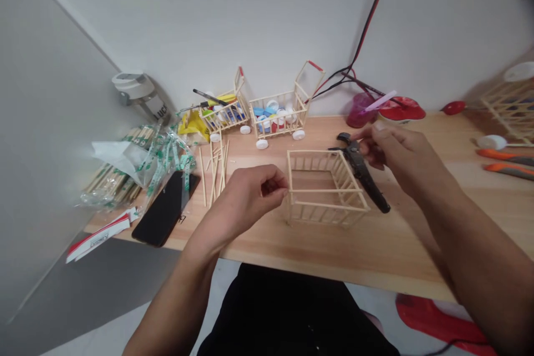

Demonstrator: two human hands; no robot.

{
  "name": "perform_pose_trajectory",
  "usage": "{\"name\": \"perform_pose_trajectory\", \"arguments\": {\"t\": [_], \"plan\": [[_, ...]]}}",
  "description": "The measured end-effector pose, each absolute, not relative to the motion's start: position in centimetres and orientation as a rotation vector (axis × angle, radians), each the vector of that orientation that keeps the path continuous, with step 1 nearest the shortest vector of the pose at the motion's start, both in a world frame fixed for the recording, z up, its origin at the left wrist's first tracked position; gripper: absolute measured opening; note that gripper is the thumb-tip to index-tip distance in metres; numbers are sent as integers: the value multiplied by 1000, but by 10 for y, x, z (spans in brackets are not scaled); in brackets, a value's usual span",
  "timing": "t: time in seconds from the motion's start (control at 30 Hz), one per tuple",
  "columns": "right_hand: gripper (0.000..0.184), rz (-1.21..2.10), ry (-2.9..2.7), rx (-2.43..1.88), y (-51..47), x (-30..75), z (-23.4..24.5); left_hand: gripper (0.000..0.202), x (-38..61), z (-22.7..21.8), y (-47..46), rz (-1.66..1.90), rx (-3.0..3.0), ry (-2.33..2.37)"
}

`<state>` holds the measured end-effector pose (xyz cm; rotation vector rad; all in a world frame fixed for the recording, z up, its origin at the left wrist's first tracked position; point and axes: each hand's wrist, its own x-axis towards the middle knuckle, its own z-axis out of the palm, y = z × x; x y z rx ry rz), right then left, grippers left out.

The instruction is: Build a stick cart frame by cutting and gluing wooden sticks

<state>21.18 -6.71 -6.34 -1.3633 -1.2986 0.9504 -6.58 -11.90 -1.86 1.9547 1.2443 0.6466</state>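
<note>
A small open basket frame of thin wooden sticks stands on the wooden table in front of me. My left hand is closed, pinching the frame's near left corner post. My right hand is closed round a black glue gun that lies slanted across the frame's right rim, its nozzle end at the far side.
Two finished stick carts with bottle caps stand at the back by the wall. Loose sticks, chopstick packets and a black phone lie left. A pink cup, red lid and orange tools sit right.
</note>
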Motion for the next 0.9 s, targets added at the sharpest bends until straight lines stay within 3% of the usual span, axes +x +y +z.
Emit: {"name": "perform_pose_trajectory", "arguments": {"t": [0.37, 0.63, 0.9], "plan": [[43, 752, -1540, -1430, -100, 205, -45, 12, -59, -23, -137, 673, 2091, 1289], [48, 974, -1425, -1474, -132, 207, -66, 11, -54, -19, -137, 623, 2264, 1300], [36, 1106, -1339, -1395, -146, 199, -73, 11, -51, -19, -137, 631, 2225, 1317]]}}
